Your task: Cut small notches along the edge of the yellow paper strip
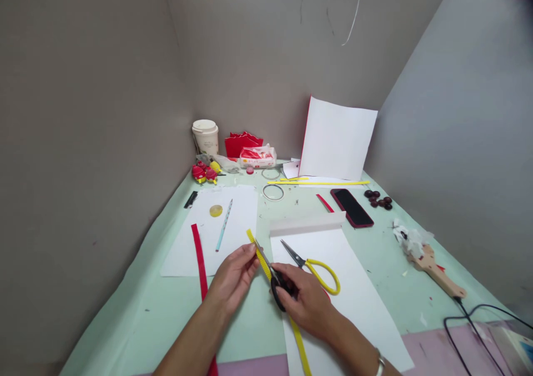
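Observation:
My left hand (233,276) pinches a narrow yellow strip (298,345) near its far end, which has fine lines like cuts along it. The strip runs down toward me beneath my right hand (306,298). In that hand is a pair of black-handled scissors (275,292), its blades lying along the strip near my left fingertips. Whether the blades are fully closed is hard to see. Yellow-handled scissors (325,273) lie on a white paper sheet (353,309) just beyond my right hand. A long red strip (200,256) passes under my left forearm.
At left, a pencil (225,225) and tape roll (216,211) rest on white paper (183,259). A phone (352,207), dark red beads (378,199) and a corded beige glue gun (437,273) lie right. A cup (205,137) and wipes pack (258,156) stand behind.

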`<state>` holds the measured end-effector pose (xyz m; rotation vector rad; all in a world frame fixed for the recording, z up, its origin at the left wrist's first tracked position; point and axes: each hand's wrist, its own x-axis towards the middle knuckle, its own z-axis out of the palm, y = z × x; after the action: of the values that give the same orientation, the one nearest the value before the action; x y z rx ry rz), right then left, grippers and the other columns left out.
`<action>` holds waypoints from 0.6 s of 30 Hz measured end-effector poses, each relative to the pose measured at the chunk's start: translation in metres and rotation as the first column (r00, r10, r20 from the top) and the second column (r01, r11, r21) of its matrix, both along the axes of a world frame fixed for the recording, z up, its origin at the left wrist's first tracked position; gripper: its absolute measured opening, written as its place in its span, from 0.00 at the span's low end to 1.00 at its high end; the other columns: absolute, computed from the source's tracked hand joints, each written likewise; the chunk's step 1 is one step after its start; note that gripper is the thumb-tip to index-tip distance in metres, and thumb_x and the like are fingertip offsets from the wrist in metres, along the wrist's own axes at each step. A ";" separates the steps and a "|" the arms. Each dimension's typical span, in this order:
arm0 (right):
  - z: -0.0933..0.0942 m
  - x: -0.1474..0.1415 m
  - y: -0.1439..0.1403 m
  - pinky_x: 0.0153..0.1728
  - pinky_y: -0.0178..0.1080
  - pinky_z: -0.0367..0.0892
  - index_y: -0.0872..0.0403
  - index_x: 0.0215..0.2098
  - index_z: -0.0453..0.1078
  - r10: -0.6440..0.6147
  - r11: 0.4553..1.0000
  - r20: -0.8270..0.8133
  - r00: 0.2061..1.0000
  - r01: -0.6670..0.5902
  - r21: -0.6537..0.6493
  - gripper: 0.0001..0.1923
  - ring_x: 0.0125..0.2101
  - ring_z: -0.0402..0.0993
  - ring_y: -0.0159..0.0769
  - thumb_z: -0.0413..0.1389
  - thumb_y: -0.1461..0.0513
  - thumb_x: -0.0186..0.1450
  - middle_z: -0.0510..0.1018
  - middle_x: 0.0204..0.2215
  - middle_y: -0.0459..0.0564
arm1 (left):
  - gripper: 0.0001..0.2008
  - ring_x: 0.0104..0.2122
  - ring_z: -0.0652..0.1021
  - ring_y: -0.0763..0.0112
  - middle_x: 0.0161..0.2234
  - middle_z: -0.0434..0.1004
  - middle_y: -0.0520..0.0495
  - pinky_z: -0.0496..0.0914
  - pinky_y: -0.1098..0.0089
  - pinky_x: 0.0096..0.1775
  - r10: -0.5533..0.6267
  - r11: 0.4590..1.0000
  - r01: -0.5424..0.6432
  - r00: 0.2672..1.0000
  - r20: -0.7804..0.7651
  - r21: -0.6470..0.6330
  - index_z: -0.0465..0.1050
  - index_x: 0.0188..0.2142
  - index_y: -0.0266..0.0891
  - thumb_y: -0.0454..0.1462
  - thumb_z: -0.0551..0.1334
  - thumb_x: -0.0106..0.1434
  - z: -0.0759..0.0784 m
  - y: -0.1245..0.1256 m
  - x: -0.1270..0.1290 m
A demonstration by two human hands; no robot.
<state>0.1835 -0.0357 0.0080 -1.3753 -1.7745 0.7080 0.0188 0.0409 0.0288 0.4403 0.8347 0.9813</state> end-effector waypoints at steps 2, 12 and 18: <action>-0.001 0.000 0.000 0.37 0.41 0.70 0.51 0.53 0.68 -0.002 1.000 0.000 1.000 0.002 0.010 0.22 0.33 0.75 0.40 0.55 0.64 0.60 0.80 0.39 0.52 | 0.04 0.29 0.77 0.78 0.31 0.76 0.46 0.75 0.81 0.32 0.003 1.000 -0.003 1.000 0.000 -0.003 0.77 0.30 0.31 0.27 0.63 0.60 0.000 0.000 0.000; 0.001 0.000 -0.001 0.40 0.42 0.70 0.52 0.54 0.68 0.005 0.999 0.011 1.000 -0.005 0.032 0.21 0.37 0.76 0.41 0.55 0.64 0.61 0.80 0.42 0.53 | 0.06 0.29 0.77 0.78 0.31 0.76 0.45 0.75 0.81 0.31 0.006 1.000 -0.006 1.000 0.020 -0.025 0.78 0.32 0.30 0.25 0.61 0.61 0.001 0.002 0.000; 0.000 0.001 0.000 0.39 0.41 0.71 0.53 0.54 0.67 0.011 1.000 0.013 1.000 -0.012 0.021 0.21 0.37 0.76 0.40 0.54 0.65 0.62 0.79 0.41 0.53 | 0.07 0.29 0.76 0.77 0.31 0.76 0.44 0.75 0.80 0.31 0.003 1.000 -0.003 1.000 0.027 -0.031 0.77 0.32 0.29 0.25 0.60 0.62 0.000 0.002 0.000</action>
<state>0.1842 -0.0361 0.0078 -1.3592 -1.7963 0.6861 0.0192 0.0425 0.0291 0.3979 0.8252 0.9738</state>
